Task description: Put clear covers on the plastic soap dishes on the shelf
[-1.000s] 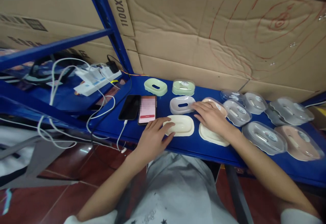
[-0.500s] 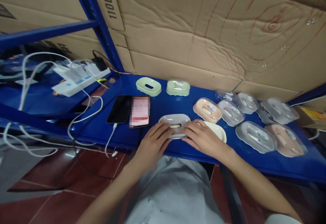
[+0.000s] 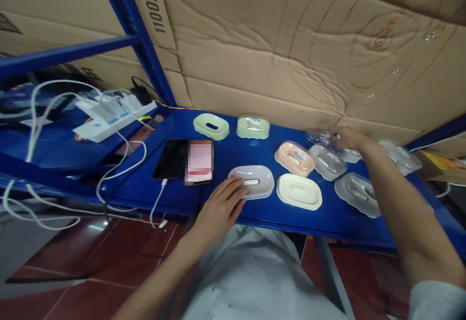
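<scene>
Right hand [image 3: 349,137] left the grey dish [image 3: 264,182] for a clear lid [image 3: 316,138] at its 2 o'clock; the dish seemed seated, a cream bar [image 3: 250,182] showing through its slot.
Half a second earlier both hands touched the dish; now only the left hand [image 3: 220,208], loosely open, rested fingers at its 8 o'clock. Whether the right hand gripped the lid, I couldn't tell.
</scene>
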Demonstrator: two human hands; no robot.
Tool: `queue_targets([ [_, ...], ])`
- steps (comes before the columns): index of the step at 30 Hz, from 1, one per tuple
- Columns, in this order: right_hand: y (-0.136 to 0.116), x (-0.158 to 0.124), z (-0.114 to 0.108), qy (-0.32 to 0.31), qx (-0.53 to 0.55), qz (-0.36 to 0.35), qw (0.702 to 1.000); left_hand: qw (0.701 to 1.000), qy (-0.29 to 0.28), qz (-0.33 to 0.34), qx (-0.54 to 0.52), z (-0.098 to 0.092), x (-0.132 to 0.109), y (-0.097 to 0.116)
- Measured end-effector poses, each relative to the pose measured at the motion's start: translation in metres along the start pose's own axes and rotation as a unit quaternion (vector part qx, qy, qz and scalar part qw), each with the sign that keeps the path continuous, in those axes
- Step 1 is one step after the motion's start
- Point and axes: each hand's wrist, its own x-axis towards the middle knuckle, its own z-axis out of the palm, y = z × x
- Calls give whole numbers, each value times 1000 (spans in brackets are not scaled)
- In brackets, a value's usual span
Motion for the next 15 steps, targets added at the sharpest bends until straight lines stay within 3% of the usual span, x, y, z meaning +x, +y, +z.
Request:
queue_targets([
  [3,24,6,13,-97,17,22,995,1000,3,-3,-6,0,0,0],
  [5,29,5,21,-128,28,37,991,1000,2,-3,-10,0,0,0],
  [10,32,7,34,-146,52,59,986,1000,1,-8,-14,-1,1,1],
  [15,24,10,34,-147,63,68,985,1000,2,-1,-14,-1,1,1],
])
